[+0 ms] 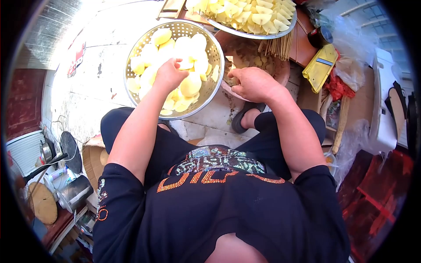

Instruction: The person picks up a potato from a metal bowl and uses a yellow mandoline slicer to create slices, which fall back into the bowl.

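Note:
A metal colander (130, 90) full of peeled potatoes and pale potato slices (182, 105) stands in front of me on the left. My left hand (171, 75) reaches into it, thumb and forefinger closing around a potato slice (187, 65); glare blurs its edges. To the right, my right hand (254, 83) hovers at the near side of a brown basin (283, 74), its fingers curled together. What they hold, if anything, is too small to tell. Some pale pieces lie inside the basin, partly hidden by the hand.
Beyond the basin, a metal tray (245, 34) carries many fanned potato slices. A bundle of thin wooden sticks (276, 49) lies beside it. Further right are a yellow slicer (319, 70), a dark can (321, 37) and plastic bags (351, 72). Pots (74, 193) crowd the left side.

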`<state>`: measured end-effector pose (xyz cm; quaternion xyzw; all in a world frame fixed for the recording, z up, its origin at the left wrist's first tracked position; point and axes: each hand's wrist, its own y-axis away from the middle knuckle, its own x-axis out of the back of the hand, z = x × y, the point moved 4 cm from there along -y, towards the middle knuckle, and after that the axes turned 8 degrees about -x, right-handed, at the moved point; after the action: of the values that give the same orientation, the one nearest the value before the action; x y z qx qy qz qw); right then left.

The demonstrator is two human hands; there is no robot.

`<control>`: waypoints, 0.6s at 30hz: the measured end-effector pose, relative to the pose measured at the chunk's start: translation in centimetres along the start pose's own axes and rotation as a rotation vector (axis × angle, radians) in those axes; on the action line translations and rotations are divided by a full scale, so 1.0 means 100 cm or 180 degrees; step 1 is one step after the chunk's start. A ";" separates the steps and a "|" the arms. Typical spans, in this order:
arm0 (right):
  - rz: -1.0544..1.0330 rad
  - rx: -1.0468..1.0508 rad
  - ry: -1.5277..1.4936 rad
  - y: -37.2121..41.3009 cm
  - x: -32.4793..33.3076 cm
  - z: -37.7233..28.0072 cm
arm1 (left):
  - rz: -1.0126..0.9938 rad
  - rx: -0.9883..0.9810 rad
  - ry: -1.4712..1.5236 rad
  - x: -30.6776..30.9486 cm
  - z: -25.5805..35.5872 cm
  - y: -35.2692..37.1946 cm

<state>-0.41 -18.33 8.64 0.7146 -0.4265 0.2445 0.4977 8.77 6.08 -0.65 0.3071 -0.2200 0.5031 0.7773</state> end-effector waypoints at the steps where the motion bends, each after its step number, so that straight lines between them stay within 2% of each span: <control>1: 0.0032 -0.0019 0.0006 0.001 0.000 0.000 | -0.0240 -0.0207 -0.0393 -0.007 0.003 0.011; 3: 0.0039 0.0062 -0.0045 0.004 0.001 -0.001 | -0.0687 -0.0339 -0.0883 -0.022 0.008 0.029; 4: 0.0100 0.0036 -0.0083 0.009 0.005 -0.004 | -0.0576 -0.0559 -0.1398 -0.025 0.018 0.041; 6: 0.0137 0.0104 -0.0121 0.012 0.008 -0.002 | -0.0660 -0.0458 -0.1587 -0.030 0.024 0.045; 10: 0.0058 -0.0011 -0.0395 0.026 0.023 0.014 | -0.0500 -0.0657 -0.1325 -0.027 0.014 0.039; 11: 0.0131 -0.0085 -0.0411 0.027 0.029 0.024 | -0.0538 -0.0497 -0.1329 -0.023 0.021 0.042; 13: 0.0565 -0.0108 -0.0265 0.037 0.051 0.043 | -0.0461 -0.0871 -0.1390 -0.023 0.022 0.045; 14: 0.0412 -0.0480 -0.0639 0.045 0.066 0.056 | -0.0456 -0.0788 -0.1057 -0.016 0.030 0.049; 15: 0.0922 -0.0457 -0.0613 0.043 0.072 0.079 | -0.0448 -0.0690 -0.0731 -0.011 0.035 0.053; 16: 0.1058 -0.0760 -0.0814 0.055 0.088 0.092 | -0.0355 -0.0926 -0.0517 -0.009 0.039 0.055; 17: 0.1508 -0.0970 -0.0889 0.062 0.095 0.117 | -0.0346 -0.0956 -0.0540 -0.005 0.041 0.057; 18: 0.1900 -0.1174 -0.0981 0.071 0.100 0.142 | -0.0376 -0.0967 -0.0150 0.002 0.057 0.064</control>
<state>-2.36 -36.09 14.49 0.4857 -0.7225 0.1876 0.4548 2.79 4.21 5.23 0.2101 -0.2932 0.4102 0.8376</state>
